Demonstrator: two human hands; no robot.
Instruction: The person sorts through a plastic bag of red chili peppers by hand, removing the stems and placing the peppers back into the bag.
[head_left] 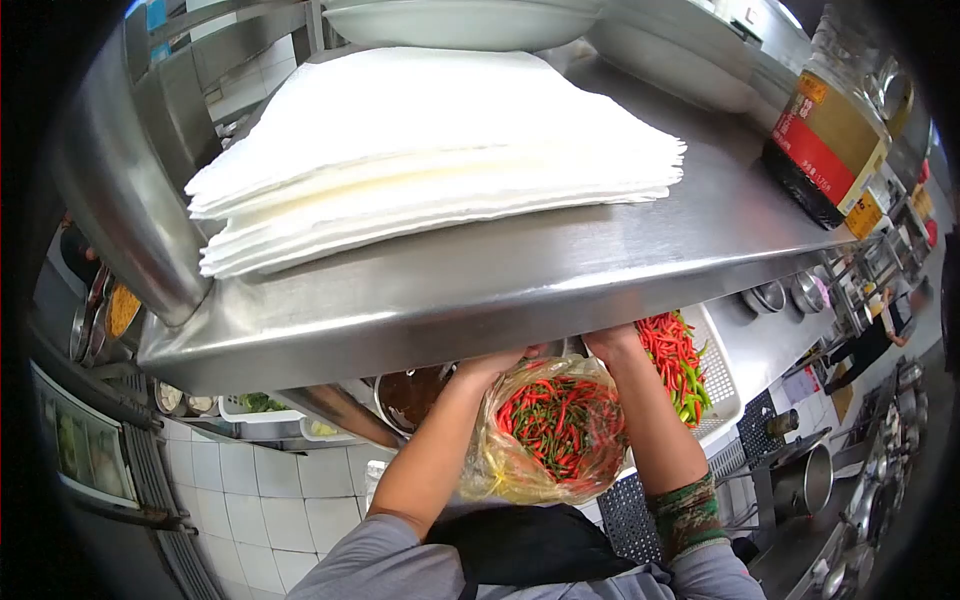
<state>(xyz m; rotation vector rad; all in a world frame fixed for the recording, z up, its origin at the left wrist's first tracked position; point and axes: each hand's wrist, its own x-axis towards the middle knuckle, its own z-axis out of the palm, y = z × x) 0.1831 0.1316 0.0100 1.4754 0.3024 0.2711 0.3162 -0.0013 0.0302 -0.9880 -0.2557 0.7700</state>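
A clear plastic bag (490, 465) full of thin red and green chili peppers (560, 420) sits open between my forearms, close against my body. My left hand (500, 362) reaches past the bag's far left rim, its fingers mostly hidden beneath the steel shelf edge. Beyond the bag's far right side is my right hand (612, 342), also cut off by the shelf. Whether either hand grips anything cannot be seen. To the right, a white perforated basket (728, 400) holds more red and green chilies (680, 365).
The steel shelf (430, 310) overhangs the work counter and bears a stack of white cloths or paper sheets (430, 130), plates (460, 22) and a dark sauce bottle (825, 140). A pot of dark liquid (410, 395) stands left of the bag. Another person (875, 335) stands far right.
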